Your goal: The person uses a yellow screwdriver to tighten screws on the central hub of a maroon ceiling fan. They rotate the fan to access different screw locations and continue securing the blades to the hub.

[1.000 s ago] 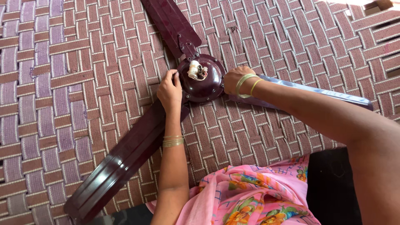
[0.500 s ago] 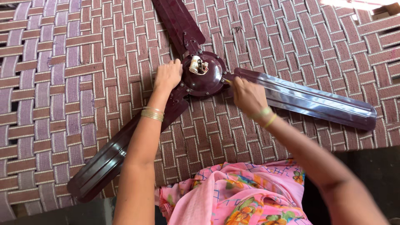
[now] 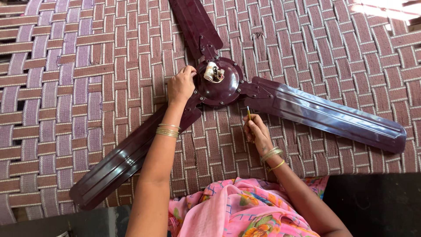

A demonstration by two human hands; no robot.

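A maroon ceiling fan [image 3: 219, 83] lies on a woven cot [image 3: 87, 66]. The left hand [image 3: 181, 85] still grips the hub's rim, while the right hand [image 3: 256, 131] has drawn back, now pinching a thin screwdriver [image 3: 248, 113] just below the hub.

1. The left hand [image 3: 181, 85] reaches forward on an extended arm, knuckles up, fingers curled down, fingertips pressed to a surface.
2. The right hand [image 3: 257, 131] sits nearer the body, wrist bent, fingers pinched together.
3. Both wrists carry bangles.
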